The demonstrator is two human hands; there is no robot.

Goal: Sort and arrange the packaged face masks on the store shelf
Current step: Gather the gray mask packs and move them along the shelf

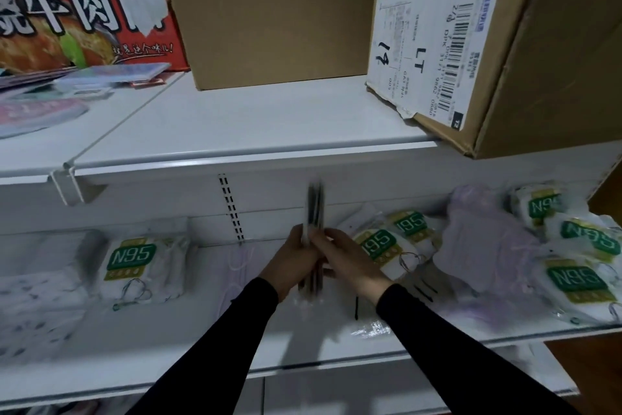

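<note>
White shelving fills my view, with both hands meeting at the centre of the lower shelf (235, 340). My left hand (292, 263) and right hand (343, 263) together clasp a thin stack of flat mask packs (314, 212), held on edge and upright. The fingers of both hands curl round the lower half of the stack from opposite sides; its upper half stands clear above the fingertips, blurred, in front of the slotted upright (232, 209). Black sleeves (215, 347) cover both forearms.

To the left of the grip, one N95 pack (134, 263) lies flat on the shelf, well apart from the hands. Just right of the right hand lie two overlapping N95 packs (390, 243), then a heap of lilac masks (488, 246), then further N95 packs (579, 276) at the right end.

On the upper shelf stand a plain cardboard box (269, 10), a labelled carton (471, 44) overhanging the edge, and a red printed box (84, 10).
</note>
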